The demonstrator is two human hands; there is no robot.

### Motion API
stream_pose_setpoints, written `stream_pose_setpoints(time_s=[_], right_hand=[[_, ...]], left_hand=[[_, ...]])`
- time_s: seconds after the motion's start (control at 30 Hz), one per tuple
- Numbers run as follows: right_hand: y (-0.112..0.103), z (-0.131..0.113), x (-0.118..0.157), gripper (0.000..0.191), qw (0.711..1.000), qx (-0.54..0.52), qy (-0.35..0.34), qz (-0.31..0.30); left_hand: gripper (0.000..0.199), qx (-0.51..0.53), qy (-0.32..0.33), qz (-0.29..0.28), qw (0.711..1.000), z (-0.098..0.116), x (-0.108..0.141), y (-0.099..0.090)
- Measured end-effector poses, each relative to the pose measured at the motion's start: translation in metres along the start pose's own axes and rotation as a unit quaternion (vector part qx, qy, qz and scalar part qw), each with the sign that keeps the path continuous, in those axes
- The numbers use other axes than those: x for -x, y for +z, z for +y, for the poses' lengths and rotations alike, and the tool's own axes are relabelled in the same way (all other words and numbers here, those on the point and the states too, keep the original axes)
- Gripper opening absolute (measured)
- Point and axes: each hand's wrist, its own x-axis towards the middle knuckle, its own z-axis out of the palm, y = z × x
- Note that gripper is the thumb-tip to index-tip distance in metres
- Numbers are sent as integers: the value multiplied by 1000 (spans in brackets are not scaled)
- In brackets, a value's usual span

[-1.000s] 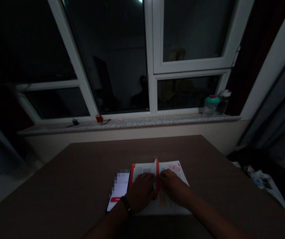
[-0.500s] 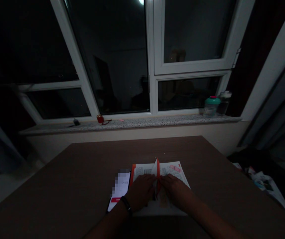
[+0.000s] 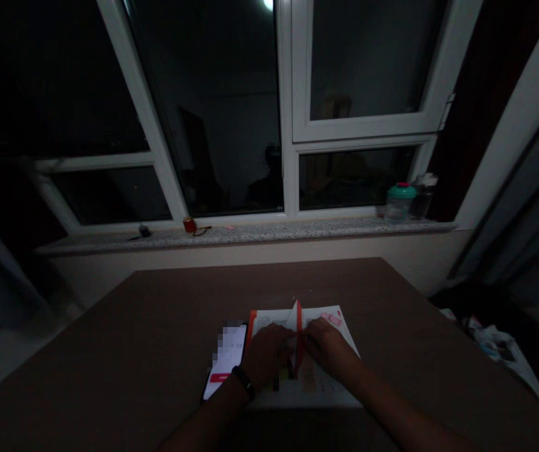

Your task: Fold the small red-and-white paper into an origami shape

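Observation:
A folded sheet of paper, red on one side and white on the other, stands upright with a pointed top over an open book. From its left side my left hand, with a dark band on the wrist, grips the paper with closed fingers. My right hand pinches it from the right, fingers curled. Both hands rest above the printed pages and hide the paper's middle. Pink marks or small pieces show at the book's upper right corner.
Left of the book lies a phone with a lit screen. The brown table reaches toward a stone windowsill. On the sill stand a teal-lidded bottle and a small red object. White bags lie beyond the table's right edge.
My right hand has risen slightly along the paper, its fingers more curled. My left hand has shifted slightly up, uncovering more of the page below. The folded paper stays in place.

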Motion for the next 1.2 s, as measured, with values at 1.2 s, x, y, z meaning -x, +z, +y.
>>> stream_pose_setpoints(time_s=[1.2], right_hand=[[3,17,-3,31,997,-65,-49,5]], left_hand=[[20,21,24,16,999,-6,-11,4]])
